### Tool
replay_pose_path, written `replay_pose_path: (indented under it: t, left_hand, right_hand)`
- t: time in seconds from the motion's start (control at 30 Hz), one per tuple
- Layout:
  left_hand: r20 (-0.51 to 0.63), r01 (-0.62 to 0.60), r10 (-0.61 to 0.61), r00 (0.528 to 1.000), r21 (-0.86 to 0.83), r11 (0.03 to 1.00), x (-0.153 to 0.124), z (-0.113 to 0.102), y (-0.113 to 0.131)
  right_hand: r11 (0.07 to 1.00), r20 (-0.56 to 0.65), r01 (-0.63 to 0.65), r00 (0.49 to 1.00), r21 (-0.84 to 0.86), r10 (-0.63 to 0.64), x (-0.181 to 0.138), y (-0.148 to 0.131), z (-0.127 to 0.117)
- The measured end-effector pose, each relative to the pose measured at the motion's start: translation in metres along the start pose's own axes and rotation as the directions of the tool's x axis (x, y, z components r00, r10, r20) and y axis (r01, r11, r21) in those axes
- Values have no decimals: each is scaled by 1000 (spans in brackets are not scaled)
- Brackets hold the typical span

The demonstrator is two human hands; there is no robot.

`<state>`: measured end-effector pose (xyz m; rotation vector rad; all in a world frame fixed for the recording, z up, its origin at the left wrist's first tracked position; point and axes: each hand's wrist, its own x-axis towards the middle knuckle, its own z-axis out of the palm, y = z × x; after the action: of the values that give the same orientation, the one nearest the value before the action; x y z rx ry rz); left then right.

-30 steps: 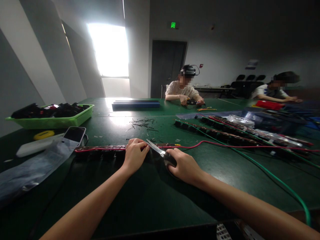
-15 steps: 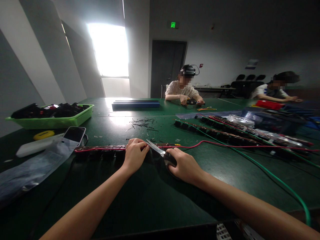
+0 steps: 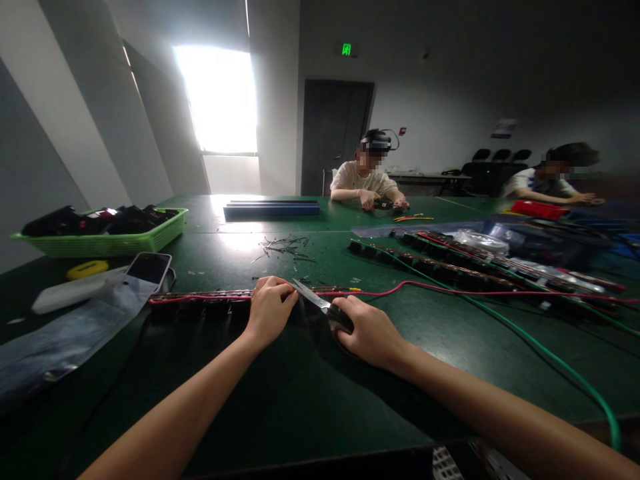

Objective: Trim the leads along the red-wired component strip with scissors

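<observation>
My right hand (image 3: 367, 328) is closed round the dark handles of a pair of scissors (image 3: 315, 298). The blades point up and left, their tips beside the fingers of my left hand (image 3: 273, 303). That hand is closed over a long dark strip (image 3: 200, 303) lying crosswise on the table, pinching at its upper edge. Whatever is right between the fingertips is too small to make out. A red wire (image 3: 380, 293) runs along the strip and on to the right, with a small yellow piece (image 3: 354, 290) near it.
Cut black bits (image 3: 285, 248) lie beyond my hands. At left are a green basket (image 3: 165, 233) of black parts, a phone (image 3: 149, 272) and a plastic bag (image 3: 75, 340). More wired strips (image 3: 440, 263) and a green wire (image 3: 540, 347) lie at right. Two people (image 3: 367, 180) sit across the table.
</observation>
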<state>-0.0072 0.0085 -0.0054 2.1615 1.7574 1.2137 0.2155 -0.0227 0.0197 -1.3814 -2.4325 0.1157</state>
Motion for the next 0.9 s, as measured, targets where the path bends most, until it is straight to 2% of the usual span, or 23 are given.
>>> replay_pose_path:
  t: [0.43,0.9]
  left_hand:
    - [-6,-5,5,1000,-1,1000,0,1,-1]
    - [-9,5,-5,1000,-9,1000,0,1,0]
  right_hand:
    - [998,40,4,999,-60,-2,0,-1,-2]
    - [999,36,18,999,-38,-17,-1,-1,-1]
